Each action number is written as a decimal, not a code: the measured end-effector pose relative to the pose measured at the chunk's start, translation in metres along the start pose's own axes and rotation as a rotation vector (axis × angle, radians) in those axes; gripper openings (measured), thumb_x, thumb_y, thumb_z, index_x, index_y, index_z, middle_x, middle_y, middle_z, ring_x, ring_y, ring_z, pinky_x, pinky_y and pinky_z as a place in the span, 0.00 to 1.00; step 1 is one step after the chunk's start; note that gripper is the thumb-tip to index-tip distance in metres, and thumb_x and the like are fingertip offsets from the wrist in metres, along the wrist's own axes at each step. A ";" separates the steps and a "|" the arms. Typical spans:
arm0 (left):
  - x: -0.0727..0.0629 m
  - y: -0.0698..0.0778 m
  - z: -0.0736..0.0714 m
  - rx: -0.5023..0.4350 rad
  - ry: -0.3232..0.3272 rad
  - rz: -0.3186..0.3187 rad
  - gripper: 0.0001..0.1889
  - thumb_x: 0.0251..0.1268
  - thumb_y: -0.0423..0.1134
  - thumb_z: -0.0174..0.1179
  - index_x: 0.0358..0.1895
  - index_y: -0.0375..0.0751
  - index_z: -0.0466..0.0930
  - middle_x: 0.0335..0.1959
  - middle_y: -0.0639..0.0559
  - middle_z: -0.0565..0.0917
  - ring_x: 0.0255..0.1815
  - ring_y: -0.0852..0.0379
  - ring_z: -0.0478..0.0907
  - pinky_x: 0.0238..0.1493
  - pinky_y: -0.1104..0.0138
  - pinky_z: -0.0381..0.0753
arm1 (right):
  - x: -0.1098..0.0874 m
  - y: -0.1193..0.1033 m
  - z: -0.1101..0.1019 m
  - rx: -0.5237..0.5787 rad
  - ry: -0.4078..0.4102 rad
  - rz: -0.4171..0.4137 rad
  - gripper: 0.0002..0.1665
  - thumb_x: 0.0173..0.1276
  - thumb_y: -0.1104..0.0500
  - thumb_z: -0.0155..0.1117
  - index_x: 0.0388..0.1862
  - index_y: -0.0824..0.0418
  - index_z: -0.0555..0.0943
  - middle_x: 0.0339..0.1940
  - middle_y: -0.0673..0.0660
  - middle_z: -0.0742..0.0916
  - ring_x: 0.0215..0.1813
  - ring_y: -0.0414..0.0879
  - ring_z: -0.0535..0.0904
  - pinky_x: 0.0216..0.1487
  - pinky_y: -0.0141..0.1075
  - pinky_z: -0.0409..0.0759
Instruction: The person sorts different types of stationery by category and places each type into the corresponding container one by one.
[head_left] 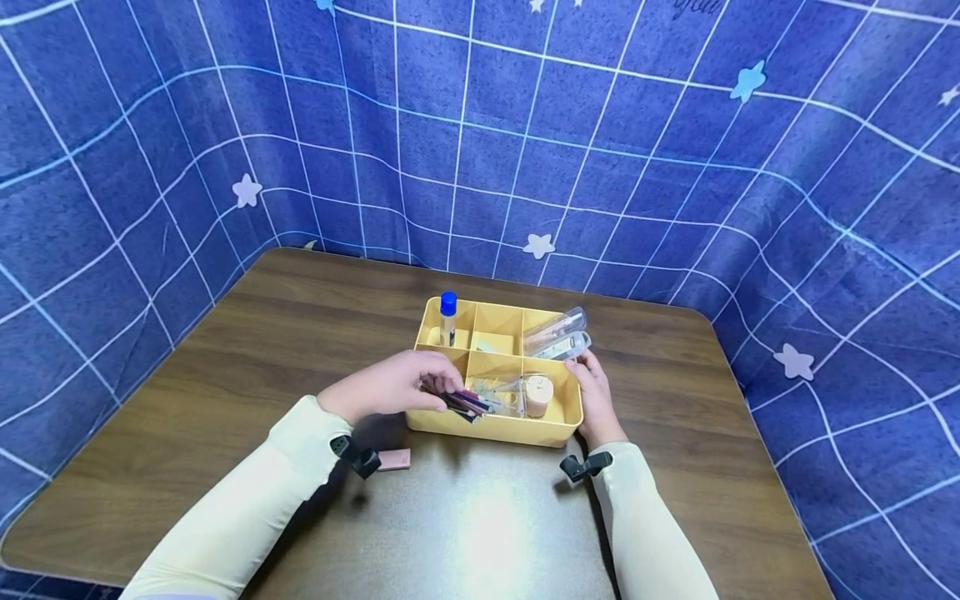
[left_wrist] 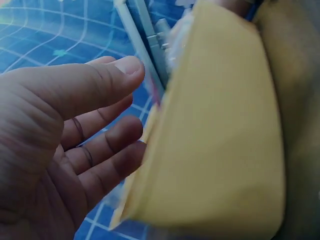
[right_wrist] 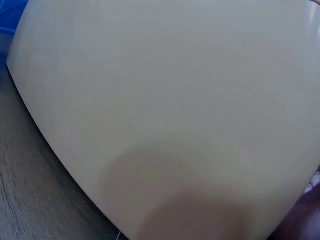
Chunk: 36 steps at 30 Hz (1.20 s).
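A yellow desk organizer (head_left: 487, 427) with several compartments stands on the table. My left hand (head_left: 397, 385) is over its front left part and holds a bundle of slim dark pens (head_left: 467, 403) between thumb and fingers, their ends pointing right over the front compartments. In the left wrist view the thumb (left_wrist: 100, 82) lies close to long pale sticks, beside the organizer's wall (left_wrist: 220, 125). My right hand (head_left: 595, 396) grips the organizer's right end, thumb at the rim. The right wrist view is mostly filled by the organizer's smooth outer wall (right_wrist: 175, 90).
A blue-capped glue stick (head_left: 447, 319) stands in the back left compartment. Clear plastic cases (head_left: 558, 335) lean out at the back right. A round pale pink item (head_left: 537, 395) sits in front of them. A small pink block (head_left: 394, 459) lies on the table (head_left: 675, 400).
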<state>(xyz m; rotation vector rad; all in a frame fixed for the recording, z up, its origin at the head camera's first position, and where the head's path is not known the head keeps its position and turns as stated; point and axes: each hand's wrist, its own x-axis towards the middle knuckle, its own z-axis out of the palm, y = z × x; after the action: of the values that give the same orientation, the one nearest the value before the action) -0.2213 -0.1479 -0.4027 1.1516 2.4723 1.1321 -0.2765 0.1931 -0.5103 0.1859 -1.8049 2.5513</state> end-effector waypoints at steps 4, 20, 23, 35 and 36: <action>-0.012 -0.002 -0.009 0.007 0.048 -0.026 0.08 0.62 0.32 0.70 0.42 0.44 0.83 0.36 0.51 0.82 0.38 0.55 0.78 0.42 0.61 0.80 | -0.001 -0.001 0.001 -0.001 0.013 0.018 0.23 0.74 0.60 0.56 0.66 0.56 0.72 0.54 0.53 0.80 0.52 0.43 0.80 0.54 0.36 0.79; -0.069 -0.018 0.006 0.204 0.073 0.061 0.13 0.55 0.42 0.75 0.26 0.59 0.76 0.21 0.70 0.72 0.23 0.70 0.70 0.24 0.73 0.71 | -0.001 -0.004 0.007 -0.014 0.048 0.037 0.25 0.74 0.61 0.53 0.69 0.60 0.68 0.56 0.53 0.79 0.53 0.43 0.79 0.56 0.34 0.78; -0.075 -0.024 0.016 0.298 -0.005 0.011 0.12 0.52 0.49 0.76 0.25 0.59 0.79 0.20 0.69 0.73 0.21 0.72 0.69 0.24 0.74 0.69 | -0.002 -0.005 0.009 0.000 0.056 0.059 0.27 0.74 0.63 0.52 0.71 0.63 0.66 0.54 0.53 0.79 0.52 0.42 0.79 0.56 0.35 0.78; -0.072 -0.033 0.041 0.538 -0.065 -0.073 0.12 0.60 0.49 0.68 0.25 0.59 0.73 0.25 0.65 0.72 0.25 0.69 0.67 0.28 0.71 0.68 | -0.002 -0.008 0.011 0.009 0.076 0.081 0.26 0.76 0.64 0.50 0.71 0.63 0.65 0.54 0.53 0.78 0.51 0.43 0.79 0.56 0.36 0.78; -0.072 -0.033 0.040 0.530 -0.074 -0.075 0.11 0.60 0.49 0.68 0.25 0.59 0.74 0.25 0.65 0.72 0.25 0.69 0.67 0.29 0.71 0.68 | -0.003 -0.008 0.011 0.009 0.074 0.082 0.26 0.76 0.64 0.50 0.71 0.62 0.65 0.54 0.53 0.78 0.51 0.43 0.79 0.56 0.36 0.78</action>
<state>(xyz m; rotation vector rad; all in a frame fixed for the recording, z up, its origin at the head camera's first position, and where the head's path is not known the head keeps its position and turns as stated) -0.1734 -0.1903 -0.4642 1.1752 2.8121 0.4062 -0.2723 0.1858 -0.4994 0.0174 -1.8118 2.5834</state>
